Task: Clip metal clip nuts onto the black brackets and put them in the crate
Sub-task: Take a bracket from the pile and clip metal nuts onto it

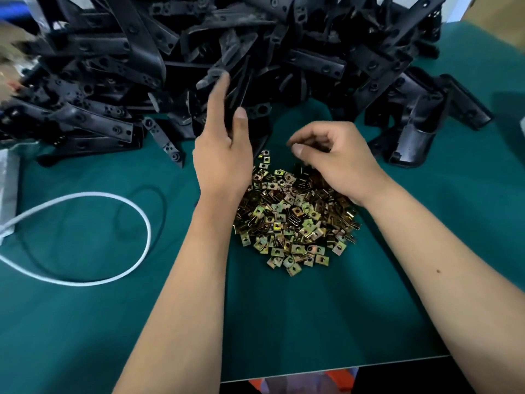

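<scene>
A large heap of black brackets (216, 52) fills the back of the green table (312, 308). In front of it lies a pile of gold-coloured metal clip nuts (292, 220). My left hand (224, 143) reaches into the near edge of the bracket heap, fingers extended along a bracket and thumb against it. My right hand (335, 157) hovers over the far side of the clip nut pile with fingers curled and thumb tip meeting them; whether a clip nut is pinched there is too blurred to tell. No crate is visible.
A white cable (113, 200) loops across the table on the left, running to a grey object (8, 183) at the left edge. A single bracket (412, 143) stands at the right of the heap. The table's front edge (335, 368) is close below.
</scene>
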Demonstrator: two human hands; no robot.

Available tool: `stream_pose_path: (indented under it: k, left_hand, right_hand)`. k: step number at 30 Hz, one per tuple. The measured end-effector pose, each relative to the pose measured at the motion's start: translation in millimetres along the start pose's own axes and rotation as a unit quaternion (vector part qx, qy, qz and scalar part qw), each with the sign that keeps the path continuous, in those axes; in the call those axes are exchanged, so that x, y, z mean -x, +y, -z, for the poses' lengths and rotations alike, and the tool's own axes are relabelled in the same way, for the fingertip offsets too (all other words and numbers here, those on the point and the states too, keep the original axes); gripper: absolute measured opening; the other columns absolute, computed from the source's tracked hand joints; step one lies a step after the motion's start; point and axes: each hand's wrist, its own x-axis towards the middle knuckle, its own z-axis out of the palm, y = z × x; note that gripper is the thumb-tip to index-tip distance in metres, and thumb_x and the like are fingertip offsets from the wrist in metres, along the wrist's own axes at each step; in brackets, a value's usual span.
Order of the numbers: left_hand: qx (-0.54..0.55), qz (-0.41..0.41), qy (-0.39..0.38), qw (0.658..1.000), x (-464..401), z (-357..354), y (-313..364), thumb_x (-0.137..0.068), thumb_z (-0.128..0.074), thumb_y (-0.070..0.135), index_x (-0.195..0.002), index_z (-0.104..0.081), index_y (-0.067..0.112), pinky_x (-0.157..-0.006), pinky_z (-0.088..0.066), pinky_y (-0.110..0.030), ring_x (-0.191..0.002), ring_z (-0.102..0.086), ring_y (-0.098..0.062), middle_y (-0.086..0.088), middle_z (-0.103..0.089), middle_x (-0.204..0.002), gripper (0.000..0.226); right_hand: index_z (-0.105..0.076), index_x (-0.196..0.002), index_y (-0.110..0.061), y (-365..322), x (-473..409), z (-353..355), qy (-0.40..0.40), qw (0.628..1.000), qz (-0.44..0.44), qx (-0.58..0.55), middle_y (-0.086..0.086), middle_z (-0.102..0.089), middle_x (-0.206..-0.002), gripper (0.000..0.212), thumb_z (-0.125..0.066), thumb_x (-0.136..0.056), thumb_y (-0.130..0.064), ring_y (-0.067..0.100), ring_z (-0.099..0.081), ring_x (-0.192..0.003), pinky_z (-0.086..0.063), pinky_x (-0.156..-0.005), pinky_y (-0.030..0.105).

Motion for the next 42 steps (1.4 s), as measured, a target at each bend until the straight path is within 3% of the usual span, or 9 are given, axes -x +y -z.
stream_pose_path:
  k: [2, 3, 7, 12, 17, 22, 26, 32, 42]
  left_hand:
    - [0.041, -0.008, -0.018, 0.999, 0, 0, -1, -0.105, -0.05, 0.027, -0.164, -0.01, 0.027, -0.095, -0.035, 0.002, -0.114, -0.052, 0.01, 0.016, -0.043, -0.158, 0.071]
    - [0.059, -0.003, -0.024, 0.998, 0, -1, -2, -0.104, -0.054, 0.023, -0.164, -0.001, 0.017, -0.105, -0.037, -0.006, -0.124, -0.051, 0.006, 0.011, -0.037, -0.162, 0.08]
    - [0.09, 0.001, -0.008, 0.996, -1, -6, -6, -0.096, -0.068, 0.011, -0.144, -0.023, 0.002, -0.092, -0.039, -0.002, -0.106, -0.051, 0.025, 0.02, -0.044, -0.125, 0.067]
    - [0.118, 0.09, -0.032, 0.988, -4, -1, -7, -0.097, -0.068, 0.02, -0.125, -0.041, 0.014, -0.081, -0.052, -0.032, -0.089, -0.057, -0.015, -0.014, -0.059, -0.113, 0.039]
    - [0.055, 0.068, -0.03, 0.996, -4, -4, -7, -0.098, -0.063, 0.022, -0.117, -0.054, 0.013, -0.07, -0.043, -0.009, -0.074, -0.052, 0.011, 0.013, -0.054, -0.087, 0.023]
    - [-0.057, -0.02, -0.045, 0.997, -1, -10, -7, -0.093, -0.068, 0.024, -0.128, -0.065, 0.021, -0.113, -0.036, -0.031, -0.121, -0.041, -0.013, -0.008, -0.04, -0.136, 0.035]
    - [-0.117, -0.11, -0.08, 0.984, 1, -11, -1, -0.09, -0.072, 0.04, -0.117, -0.076, 0.034, -0.115, -0.027, -0.035, -0.136, -0.033, -0.027, -0.002, -0.048, -0.141, 0.029]
    - [-0.037, -0.154, -0.129, 0.979, 3, -11, -2, -0.08, -0.086, 0.023, -0.106, -0.08, 0.019, -0.102, -0.045, -0.037, -0.114, -0.059, -0.017, 0.008, -0.073, -0.109, 0.027]
    - [-0.006, -0.141, -0.144, 0.979, 1, -9, -5, -0.083, -0.084, 0.023, -0.091, -0.081, 0.017, -0.095, -0.046, -0.021, -0.104, -0.063, -0.004, 0.017, -0.072, -0.098, 0.01]
  right_hand:
    - [-0.078, -0.102, -0.021, 1, 0, -1, -0.003, 0.999, -0.019, -0.04, -0.007, -0.076, -0.083, 0.012, -0.072, -0.095, -0.012, 0.003, -0.066, -0.071, -0.051, -0.068, 0.017]
    - [-0.078, -0.101, -0.022, 2, 0, -2, -0.001, 0.998, -0.024, -0.052, -0.006, -0.076, -0.082, 0.011, -0.073, -0.095, -0.014, 0.003, -0.065, -0.069, -0.051, -0.066, 0.017]
    - [-0.076, -0.094, -0.02, -2, 1, -3, 0.001, 0.996, -0.025, -0.083, 0.001, -0.076, -0.076, 0.004, -0.076, -0.093, -0.025, 0.007, -0.064, -0.062, -0.05, -0.058, 0.019]
    - [-0.073, -0.09, -0.019, -2, 2, -5, 0.001, 0.996, -0.026, -0.082, 0.002, -0.075, -0.074, 0.011, -0.074, -0.095, -0.029, 0.01, -0.064, -0.063, -0.051, -0.058, 0.021]
    - [-0.079, -0.109, -0.015, 2, -1, -3, 0.029, 0.996, -0.023, -0.079, 0.003, -0.077, -0.082, 0.016, -0.067, -0.1, -0.01, 0.013, -0.068, -0.07, -0.053, -0.065, 0.019]
    - [-0.076, -0.116, -0.011, 3, -1, -2, 0.041, 0.995, -0.036, -0.084, 0.002, -0.079, -0.09, 0.021, -0.066, -0.099, -0.005, 0.014, -0.072, -0.071, -0.054, -0.065, 0.021]
    - [-0.071, -0.116, -0.014, 2, -1, -3, 0.049, 0.995, -0.029, -0.081, 0.001, -0.08, -0.087, 0.021, -0.069, -0.097, -0.008, 0.017, -0.074, -0.071, -0.058, -0.066, 0.026]
    - [-0.068, -0.106, -0.008, -3, 2, -2, 0.041, 0.988, -0.039, -0.141, 0.007, -0.078, -0.08, 0.013, -0.072, -0.094, -0.004, 0.018, -0.072, -0.066, -0.055, -0.061, 0.025]
    - [-0.076, -0.11, -0.011, -5, 3, 1, 0.016, 0.99, -0.018, -0.137, 0.01, -0.077, -0.079, 0.02, -0.068, -0.094, 0.0, 0.017, -0.07, -0.064, -0.055, -0.062, 0.025]
